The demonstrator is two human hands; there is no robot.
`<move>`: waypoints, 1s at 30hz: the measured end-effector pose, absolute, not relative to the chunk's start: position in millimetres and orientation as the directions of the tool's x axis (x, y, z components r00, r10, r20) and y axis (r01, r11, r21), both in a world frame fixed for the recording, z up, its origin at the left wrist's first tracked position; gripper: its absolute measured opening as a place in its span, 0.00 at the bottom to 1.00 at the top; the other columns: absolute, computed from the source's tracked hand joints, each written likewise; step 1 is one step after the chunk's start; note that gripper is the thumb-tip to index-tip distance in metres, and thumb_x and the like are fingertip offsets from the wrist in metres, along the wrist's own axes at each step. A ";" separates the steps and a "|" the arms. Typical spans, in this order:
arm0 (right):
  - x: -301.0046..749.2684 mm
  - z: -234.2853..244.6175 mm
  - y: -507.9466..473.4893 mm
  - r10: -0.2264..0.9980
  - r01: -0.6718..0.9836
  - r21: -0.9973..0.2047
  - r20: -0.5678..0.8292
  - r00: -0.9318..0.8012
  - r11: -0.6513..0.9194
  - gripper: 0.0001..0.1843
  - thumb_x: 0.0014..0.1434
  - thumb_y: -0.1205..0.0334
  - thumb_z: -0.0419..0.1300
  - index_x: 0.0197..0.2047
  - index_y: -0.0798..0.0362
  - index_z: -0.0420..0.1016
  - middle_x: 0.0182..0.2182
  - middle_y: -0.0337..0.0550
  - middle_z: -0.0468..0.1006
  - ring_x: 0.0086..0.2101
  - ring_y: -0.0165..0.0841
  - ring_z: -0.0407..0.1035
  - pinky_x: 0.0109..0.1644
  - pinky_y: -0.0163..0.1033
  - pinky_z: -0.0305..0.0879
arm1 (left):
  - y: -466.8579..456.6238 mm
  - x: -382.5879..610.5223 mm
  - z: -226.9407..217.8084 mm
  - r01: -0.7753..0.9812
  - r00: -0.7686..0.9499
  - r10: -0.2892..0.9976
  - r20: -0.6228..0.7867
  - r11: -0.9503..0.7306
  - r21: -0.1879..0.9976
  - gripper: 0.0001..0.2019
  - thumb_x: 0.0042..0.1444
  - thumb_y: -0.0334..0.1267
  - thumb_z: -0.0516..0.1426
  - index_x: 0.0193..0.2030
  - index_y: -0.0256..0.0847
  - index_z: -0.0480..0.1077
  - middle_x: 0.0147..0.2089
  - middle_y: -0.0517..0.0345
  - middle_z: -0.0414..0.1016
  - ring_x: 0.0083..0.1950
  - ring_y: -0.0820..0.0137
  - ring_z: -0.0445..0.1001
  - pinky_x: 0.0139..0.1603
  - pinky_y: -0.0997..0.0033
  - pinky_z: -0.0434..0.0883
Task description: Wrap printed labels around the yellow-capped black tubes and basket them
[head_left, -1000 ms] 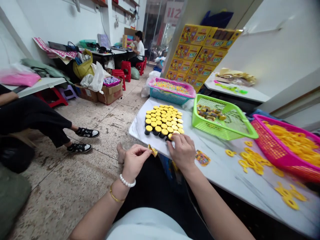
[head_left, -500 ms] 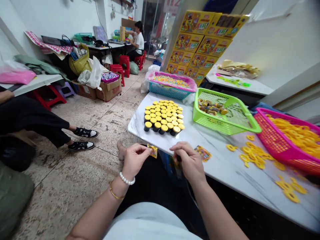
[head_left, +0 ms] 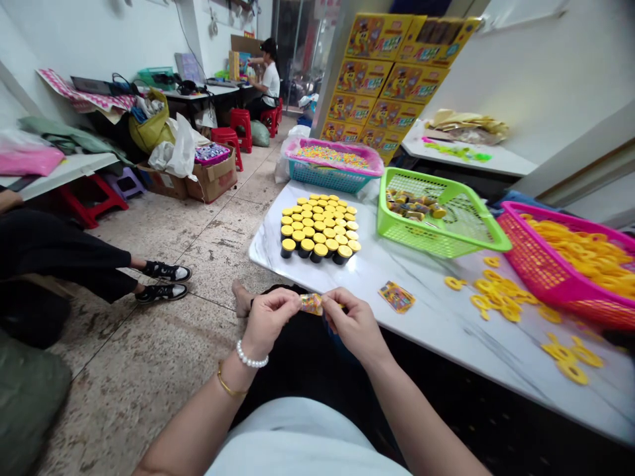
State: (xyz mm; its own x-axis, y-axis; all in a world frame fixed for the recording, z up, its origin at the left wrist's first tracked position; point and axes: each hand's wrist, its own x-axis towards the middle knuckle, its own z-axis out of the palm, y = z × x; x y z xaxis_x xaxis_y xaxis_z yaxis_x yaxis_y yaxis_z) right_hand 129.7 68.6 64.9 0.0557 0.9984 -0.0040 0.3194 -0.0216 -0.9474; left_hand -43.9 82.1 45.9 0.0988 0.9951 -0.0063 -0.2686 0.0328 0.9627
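Note:
My left hand (head_left: pixel 269 322) and my right hand (head_left: pixel 353 328) meet above my lap, just off the table edge. Both pinch the ends of a small colourful foil packet (head_left: pixel 311 304). A second printed packet (head_left: pixel 397 297) lies flat on the white marble table (head_left: pixel 426 324), to the right of my right hand. Beyond my hands, a tight block of black tubes with yellow caps (head_left: pixel 317 228) stands upright on the marble. My fingers hide part of the packet they hold.
A green mesh basket (head_left: pixel 436 215) holds wrapped items, and a pink-rimmed blue basket (head_left: pixel 330 166) holds colourful small pieces. A pink basket (head_left: pixel 560 261) is full of yellow rings, with more rings (head_left: pixel 501 301) loose on the table. Stacked yellow boxes (head_left: pixel 387 79) stand behind. A seated person's legs (head_left: pixel 64 254) extend at left; a co-worker (head_left: pixel 265 82) sits far back.
My right hand has left the tubes and table edge and moved left to join my left hand on the packet. The view has tilted and shifted slightly.

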 end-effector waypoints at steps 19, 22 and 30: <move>122.5 71.8 63.4 0.946 0.444 -0.839 0.317 -0.070 0.314 0.06 0.60 0.58 0.62 0.33 0.50 0.75 0.30 0.42 0.75 0.32 0.35 0.69 0.38 0.40 0.66 | 78.2 -36.9 59.0 -0.150 0.086 0.983 -0.163 0.175 0.973 0.19 0.41 0.51 0.69 0.24 0.34 0.76 0.17 0.64 0.65 0.18 0.80 0.58 0.20 0.76 0.52; 132.4 78.2 66.1 0.980 0.346 -0.917 0.189 -0.068 0.201 0.10 0.60 0.53 0.62 0.34 0.51 0.78 0.30 0.42 0.76 0.32 0.35 0.70 0.36 0.40 0.65 | 79.2 -39.6 58.5 -0.165 0.116 0.980 -0.165 0.183 0.969 0.18 0.42 0.51 0.69 0.24 0.35 0.75 0.16 0.65 0.64 0.18 0.80 0.57 0.19 0.77 0.50; 138.4 83.3 65.2 0.992 0.322 -0.938 0.126 -0.032 0.129 0.12 0.55 0.51 0.66 0.32 0.51 0.81 0.28 0.41 0.76 0.30 0.33 0.69 0.36 0.39 0.65 | 77.1 -36.8 55.3 -0.170 0.120 0.981 -0.155 0.174 0.970 0.17 0.43 0.49 0.70 0.25 0.35 0.77 0.18 0.64 0.66 0.19 0.81 0.57 0.19 0.78 0.51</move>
State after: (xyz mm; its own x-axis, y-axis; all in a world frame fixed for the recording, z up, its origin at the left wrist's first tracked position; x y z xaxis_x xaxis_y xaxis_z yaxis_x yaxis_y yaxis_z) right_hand 138.4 65.2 83.3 -0.0322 0.9916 0.1255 0.3221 0.1292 -0.9378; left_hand -36.8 77.1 55.3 0.1197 0.9807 -0.1548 -0.1703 0.1739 0.9699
